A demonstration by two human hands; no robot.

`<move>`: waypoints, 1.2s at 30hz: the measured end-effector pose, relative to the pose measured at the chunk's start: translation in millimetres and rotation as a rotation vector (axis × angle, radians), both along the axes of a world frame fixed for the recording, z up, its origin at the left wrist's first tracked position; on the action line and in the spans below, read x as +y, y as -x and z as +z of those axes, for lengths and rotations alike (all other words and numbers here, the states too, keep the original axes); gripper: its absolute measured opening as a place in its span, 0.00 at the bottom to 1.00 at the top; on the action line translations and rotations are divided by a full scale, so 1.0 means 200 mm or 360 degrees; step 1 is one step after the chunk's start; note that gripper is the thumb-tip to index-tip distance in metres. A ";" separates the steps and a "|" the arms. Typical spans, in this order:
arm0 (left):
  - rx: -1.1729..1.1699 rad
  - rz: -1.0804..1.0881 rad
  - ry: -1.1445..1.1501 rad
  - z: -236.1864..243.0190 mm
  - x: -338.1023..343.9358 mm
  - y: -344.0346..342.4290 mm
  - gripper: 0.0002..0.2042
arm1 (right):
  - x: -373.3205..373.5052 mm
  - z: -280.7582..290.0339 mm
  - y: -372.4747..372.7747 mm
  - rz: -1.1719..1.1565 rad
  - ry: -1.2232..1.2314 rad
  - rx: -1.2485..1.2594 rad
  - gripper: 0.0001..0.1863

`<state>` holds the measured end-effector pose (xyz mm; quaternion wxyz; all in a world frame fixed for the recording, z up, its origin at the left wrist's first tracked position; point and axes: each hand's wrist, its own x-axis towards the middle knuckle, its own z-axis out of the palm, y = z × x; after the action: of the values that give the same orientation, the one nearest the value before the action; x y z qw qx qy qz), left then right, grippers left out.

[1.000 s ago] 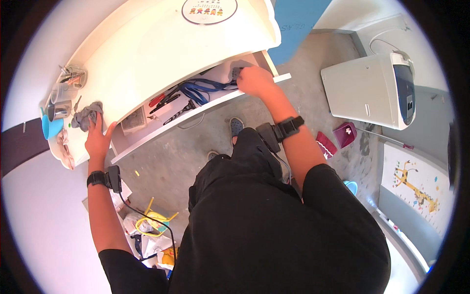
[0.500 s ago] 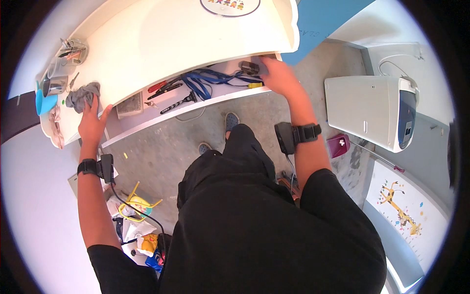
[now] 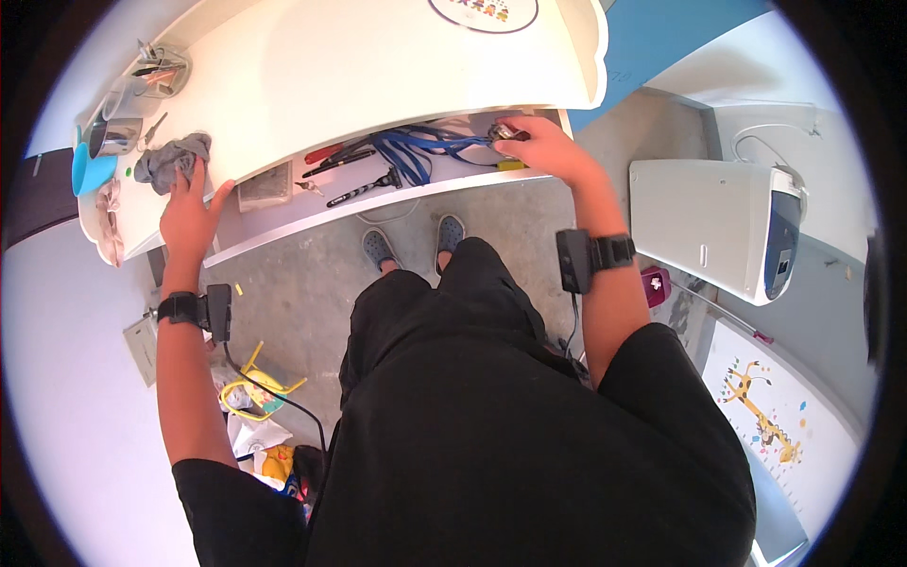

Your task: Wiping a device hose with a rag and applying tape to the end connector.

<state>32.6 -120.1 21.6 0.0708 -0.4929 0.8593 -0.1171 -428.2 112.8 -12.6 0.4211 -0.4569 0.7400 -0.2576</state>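
My right hand [image 3: 546,151] is inside the right end of the open drawer [image 3: 378,210], its fingers closed on a small dark, silvery object [image 3: 503,133], possibly a watch. Beside that object lie tangled blue lanyards [image 3: 416,151] and a yellow piece [image 3: 511,164]. Resting on the white desk top, my left hand [image 3: 192,219] has its fingers spread over a crumpled grey cloth [image 3: 170,161], thumb by the drawer's edge. The drawer also holds a black razor [image 3: 367,187], a red-handled tool [image 3: 323,153], black pens [image 3: 338,163], keys [image 3: 309,187] and a clear box [image 3: 265,188].
On the desk's left stand a pen holder [image 3: 165,71], a metal cup [image 3: 116,137] and a blue cup [image 3: 92,173]. A white appliance [image 3: 713,227] is on the right. A yellow-framed chair [image 3: 260,387] and bags are at lower left.
My right hand has shifted from the drawer's right corner onto the dark object and closed on it. My left hand stays on the cloth. Both feet now show more fully.
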 end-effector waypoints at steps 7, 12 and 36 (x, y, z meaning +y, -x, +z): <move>0.0100 -0.0043 0.0104 -0.03 0.03 0.01 0.35 | 0.17 0.18 -0.09 -0.0384 0.0340 -0.1304 0.19; 0.0114 0.0009 0.0113 -0.02 0.07 0.02 0.34 | 0.19 0.27 -0.23 -0.0406 0.0592 -0.2050 0.24; 0.0224 0.0021 0.0179 -0.06 0.09 0.02 0.32 | 0.18 0.18 -0.31 -0.0452 0.1164 -0.1987 0.34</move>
<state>28.5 -101.7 10.3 -0.0166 -0.5087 0.8510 -0.1298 -366.4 149.4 23.9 0.5472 -0.2362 0.2815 -0.7520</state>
